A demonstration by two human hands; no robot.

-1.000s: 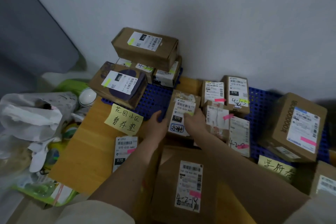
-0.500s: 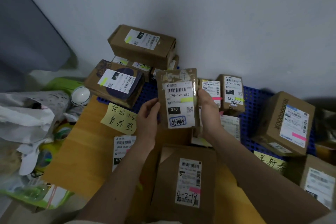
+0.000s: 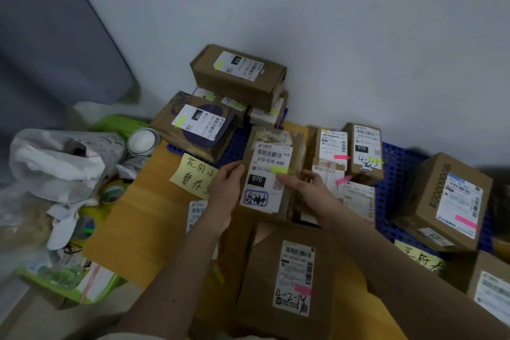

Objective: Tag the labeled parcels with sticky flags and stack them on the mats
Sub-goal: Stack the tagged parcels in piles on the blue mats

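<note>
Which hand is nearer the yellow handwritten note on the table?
Left. The left hand grips the held parcel at its left edge, right beside the yellow note and overlapping its corner. The right hand holds the parcel's right side, with the parcel between it and the note.

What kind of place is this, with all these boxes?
Probably a small parcel sorting or pickup corner: labeled cardboard parcels stacked on blue plastic mats against a wall, handwritten yellow notes marking piles, hands holding one parcel.
</note>
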